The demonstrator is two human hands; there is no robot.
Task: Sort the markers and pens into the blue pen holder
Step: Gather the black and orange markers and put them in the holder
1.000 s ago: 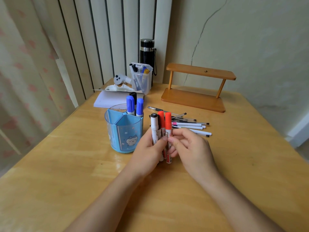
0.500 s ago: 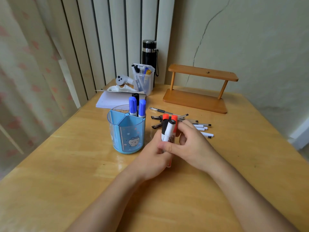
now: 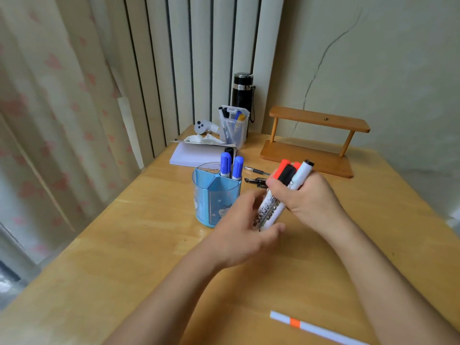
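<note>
Lifted since the earlier frame: the marker bundle (image 3: 278,192) is up off the table now and tilted, caps pointing up and to the right, where before it stood upright near the table surface. I see the right hand (image 3: 308,195) wrapped tight around the upper part of the bundle, fingers closed on it; red, black and white-bodied markers show, caps poking out above the fist. Left hand (image 3: 245,230) cups the lower ends of the same bundle, fingers curled loosely, thumb under the barrel ends; blurred, so I can't tell how firm that contact is. Blue pen holder (image 3: 216,195) sits on the wooden table (image 3: 124,245), just left of the hands, with two blue-capped markers (image 3: 231,166) standing in its rear compartment; front compartments look empty from here. Loose pens (image 3: 256,176) lie on the table behind the hands, mostly hidden. A white pen with an orange band (image 3: 316,328) lies near the bottom edge, well apart from the holder. Wooden shelf (image 3: 313,143), clear pen box (image 3: 234,128) and black flask (image 3: 242,90) stand at the back.
</note>
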